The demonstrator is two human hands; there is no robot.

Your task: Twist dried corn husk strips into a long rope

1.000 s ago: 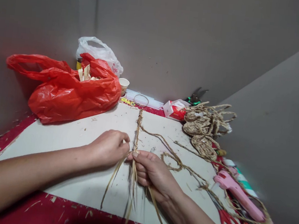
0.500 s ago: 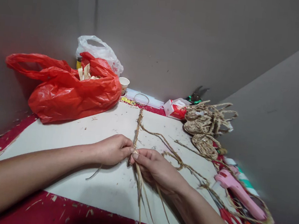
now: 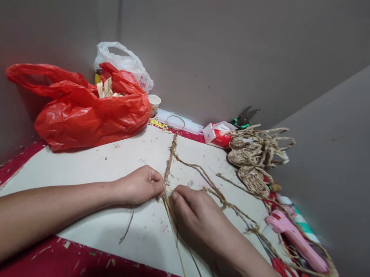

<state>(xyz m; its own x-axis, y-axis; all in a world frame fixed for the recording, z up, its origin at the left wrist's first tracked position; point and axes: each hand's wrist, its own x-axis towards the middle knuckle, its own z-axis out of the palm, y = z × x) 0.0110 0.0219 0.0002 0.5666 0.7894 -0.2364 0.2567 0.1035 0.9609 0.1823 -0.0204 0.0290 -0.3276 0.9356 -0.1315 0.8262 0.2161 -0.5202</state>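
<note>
A narrow braided straw cord [image 3: 170, 161] runs from the back edge of the white board [image 3: 131, 150] toward me, with loose strands [image 3: 175, 234] trailing from its near end. My left hand [image 3: 143, 185] is closed at the left of that end, pinching a strand; a thin dark strand [image 3: 127, 227] hangs below it. On the right, my right hand [image 3: 194, 207] is closed on straw strands, a small gap away from the left hand. A pale strand stretches between the two hands. The fingertips partly hide the strands they grip.
A red plastic bag [image 3: 91, 120] with straw strips stands back left, near a paper cup [image 3: 154, 104]. Woven straw sandals [image 3: 252, 159] are piled at the right. A twisted cord [image 3: 213, 185], pink glue gun [image 3: 296, 238] and red-handled scissors [image 3: 285, 272] lie along the right side.
My hands were together at the cord's end; now they are slightly apart, with a strand drawn between them. The trailing strands have shifted, and the dark one below my left hand hangs lower.
</note>
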